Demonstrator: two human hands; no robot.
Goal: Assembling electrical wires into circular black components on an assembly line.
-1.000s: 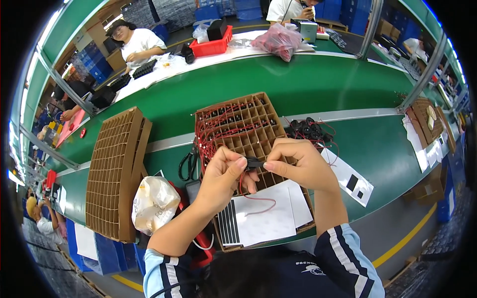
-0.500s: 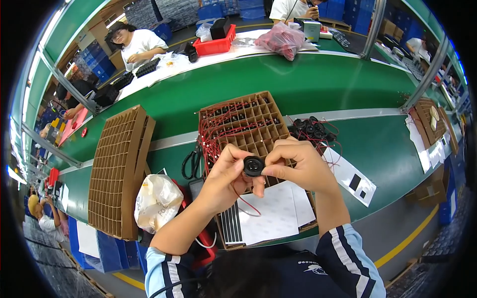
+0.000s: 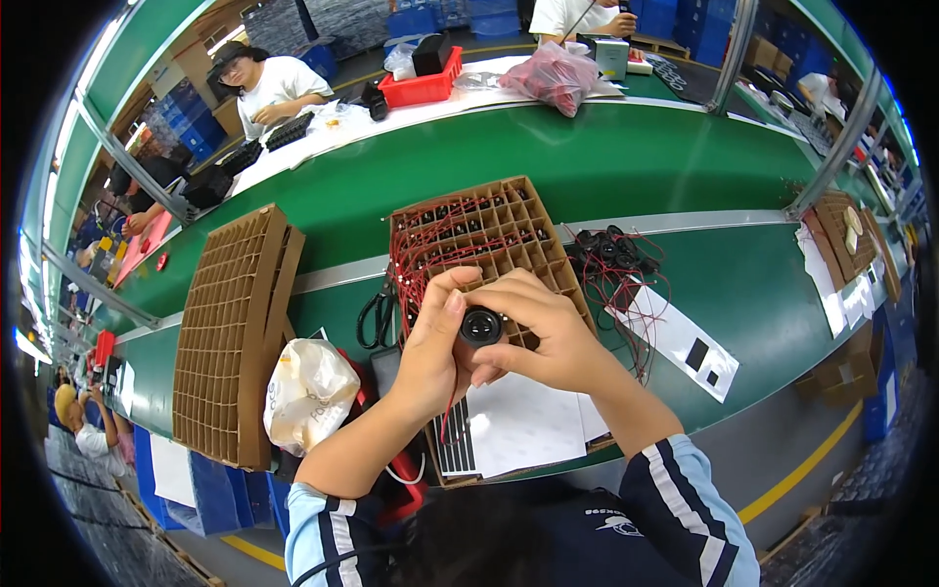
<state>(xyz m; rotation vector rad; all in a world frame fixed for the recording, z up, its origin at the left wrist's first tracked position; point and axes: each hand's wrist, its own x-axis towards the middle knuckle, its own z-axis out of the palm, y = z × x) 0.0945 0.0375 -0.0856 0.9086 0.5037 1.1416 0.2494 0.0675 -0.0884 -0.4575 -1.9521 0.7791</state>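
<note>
Left forearm [image 3: 357, 445]: bare, slanting up and inward from the lower edge.
Left hand [image 3: 427, 342]: cupped, thumb upright, fingers curled in a grip.
Right forearm [image 3: 634, 409]: bare, angled up and leftward.
Right hand [image 3: 553, 338]: back showing, fingers arched left over the top, thumb lower and pointing left, gripping.
Both hands: drawn close together, ahead of the torso [image 3: 533, 538].

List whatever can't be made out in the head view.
Head view:
Back of the round black part: turned away, cupped by left hand and right hand.
Near cells of divided box: covered by white sheets.
Inside the pink bag: obscured by crumpled plastic.
Head of topmost co-worker: cut off by top edge.
</note>
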